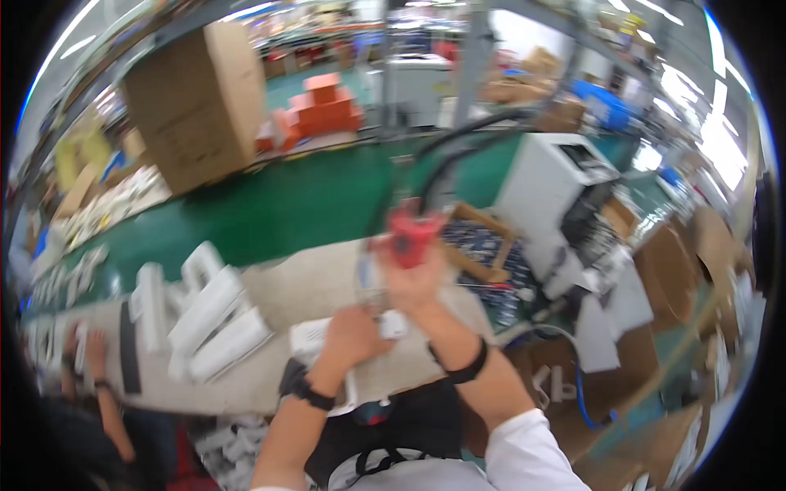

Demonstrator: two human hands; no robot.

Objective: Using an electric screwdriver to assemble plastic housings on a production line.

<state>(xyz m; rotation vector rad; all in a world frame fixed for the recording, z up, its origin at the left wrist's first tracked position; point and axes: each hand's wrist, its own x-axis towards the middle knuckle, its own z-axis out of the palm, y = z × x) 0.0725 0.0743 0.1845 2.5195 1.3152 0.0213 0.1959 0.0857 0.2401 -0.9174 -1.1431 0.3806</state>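
Observation:
My right hand [413, 282] is wrapped round a red power screwdriver [409, 236], blurred by motion, with dark cables running up from it. The tool stands upright over the bench, its lower end just above the work. My left hand [354, 334] grips a white plastic housing [307, 336] lying at the bench's near edge, its fingers bent over the part. Part of the housing is hidden under that hand, and its other end shows to the right of my fingers. Both wrists wear dark bands.
Several white plastic housings [217, 315] lie piled to the left on the beige-covered bench [315, 274]. A co-worker's hands [92, 356] hold a white part at far left. An open carton of small dark parts [475, 237] stands on the right; cardboard [589, 360] lies beyond it.

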